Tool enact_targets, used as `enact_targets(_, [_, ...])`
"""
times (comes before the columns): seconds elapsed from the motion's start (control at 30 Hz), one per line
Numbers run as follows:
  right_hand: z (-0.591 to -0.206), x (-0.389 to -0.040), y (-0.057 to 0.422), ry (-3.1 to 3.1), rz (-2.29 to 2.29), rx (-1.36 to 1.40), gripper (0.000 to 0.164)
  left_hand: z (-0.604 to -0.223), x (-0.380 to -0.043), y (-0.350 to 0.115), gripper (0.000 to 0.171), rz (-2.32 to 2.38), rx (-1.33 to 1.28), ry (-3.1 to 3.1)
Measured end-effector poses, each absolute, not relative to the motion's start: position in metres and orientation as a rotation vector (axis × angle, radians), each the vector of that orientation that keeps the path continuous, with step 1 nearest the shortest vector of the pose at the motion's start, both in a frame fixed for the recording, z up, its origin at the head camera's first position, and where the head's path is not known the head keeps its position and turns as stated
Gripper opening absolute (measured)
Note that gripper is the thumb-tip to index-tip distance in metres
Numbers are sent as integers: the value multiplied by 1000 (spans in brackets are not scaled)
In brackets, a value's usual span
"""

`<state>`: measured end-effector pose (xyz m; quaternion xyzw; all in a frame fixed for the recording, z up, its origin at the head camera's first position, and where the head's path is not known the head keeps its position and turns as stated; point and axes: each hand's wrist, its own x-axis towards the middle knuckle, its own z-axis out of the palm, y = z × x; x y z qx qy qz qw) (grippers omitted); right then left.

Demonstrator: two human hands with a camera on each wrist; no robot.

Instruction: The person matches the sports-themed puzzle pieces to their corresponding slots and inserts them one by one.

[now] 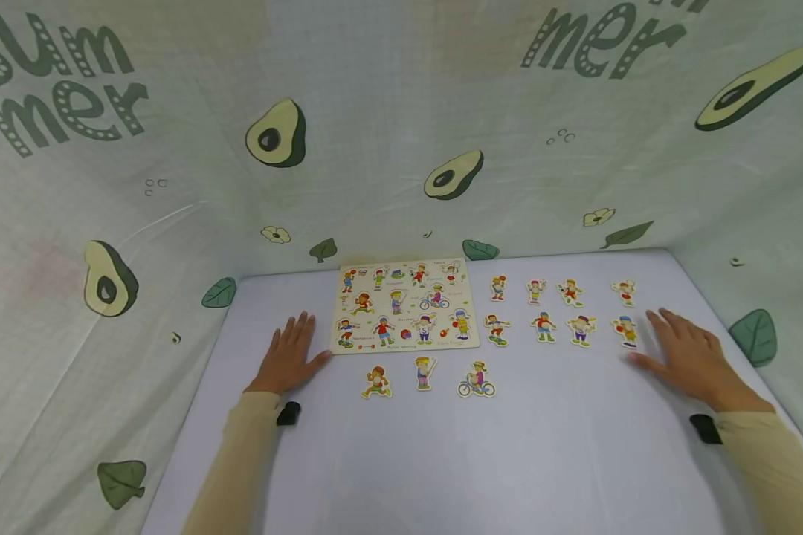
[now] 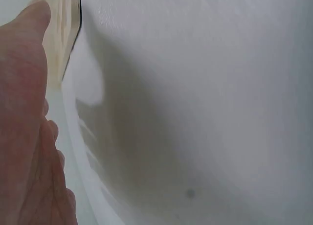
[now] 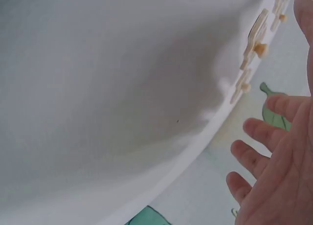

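A wooden picture board point(image 1: 404, 305) printed with children playing sports lies near the far edge of the white table. My left hand point(image 1: 286, 358) is to its left, fingers straight, thumb tip right by the board's lower left corner. Below the board lie three cut-out pieces: a runner point(image 1: 377, 382), a figure with a stick point(image 1: 424, 373) and a cyclist point(image 1: 476, 380). Right of the board several more figure pieces stand in two rows, among them a skateboarder point(image 1: 497, 330). My right hand point(image 1: 692, 360), fingers spread and holding nothing, is beside the piece with a ball point(image 1: 625, 331).
Pale cloth printed with avocados point(image 1: 277, 134) and leaves hangs behind and at both sides of the table point(image 1: 482, 468). In the right wrist view, small knobs point(image 3: 261, 50) stick up from the pieces.
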<state>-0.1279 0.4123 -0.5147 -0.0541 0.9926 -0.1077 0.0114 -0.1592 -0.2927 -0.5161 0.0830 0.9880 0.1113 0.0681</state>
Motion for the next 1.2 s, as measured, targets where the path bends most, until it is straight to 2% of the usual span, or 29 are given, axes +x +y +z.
enact_targets(0.43, [-512,-136,402,3127,-224,-325,66,-518,-164,-268,86,339,298,2931])
enact_targets(1.0, [-507,-146,390,3149,-146,-401,46,-525,-162,-262,75,300,286,2938])
enact_targets(1.2, [-506,-153,386,3194,-167,-403,34,-530,-163,-266,71,315,292,2955])
